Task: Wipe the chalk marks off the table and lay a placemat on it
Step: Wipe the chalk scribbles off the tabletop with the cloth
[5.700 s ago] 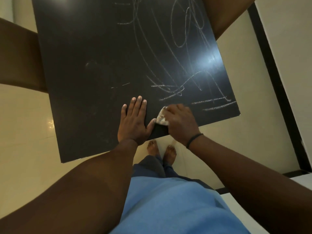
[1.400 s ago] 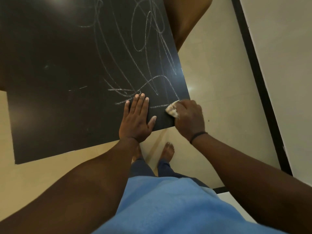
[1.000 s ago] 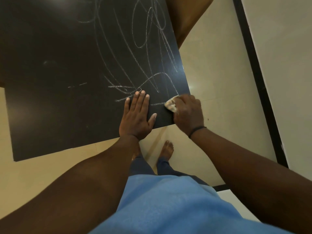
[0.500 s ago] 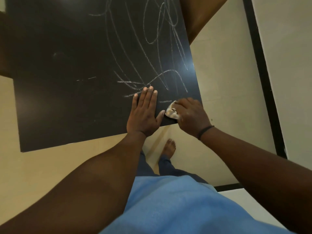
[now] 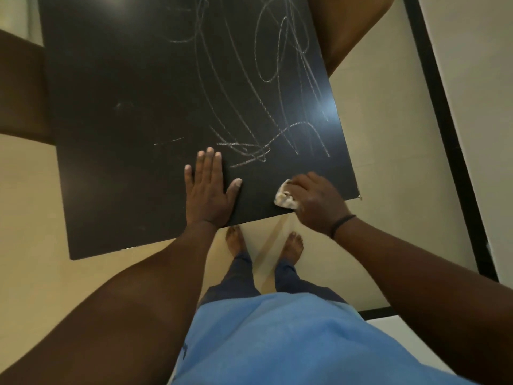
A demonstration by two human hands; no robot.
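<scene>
A black table (image 5: pixel 125 168) fills the upper half of the head view. White chalk marks (image 5: pixel 266 87) loop across its right half, down to a scribble close to my fingers. My left hand (image 5: pixel 209 193) presses flat on the table near its front edge, fingers straight. My right hand (image 5: pixel 316 201) grips a small crumpled white cloth (image 5: pixel 284 198) against the table at its front right corner. The strip of table between my two hands shows no chalk. No placemat is in view.
Brown wooden furniture pieces (image 5: pixel 19 90) (image 5: pixel 352 26) stick out from behind the table on the left and at the top right. Cream floor tiles (image 5: pixel 388 162) surround the table, with a black strip (image 5: pixel 444 129) along the right. My bare feet (image 5: pixel 236 240) stand at the table's front edge.
My right hand has slid the cloth rightward toward the front right corner, away from my left hand. The short chalk line between the hands is gone. The view has shifted.
</scene>
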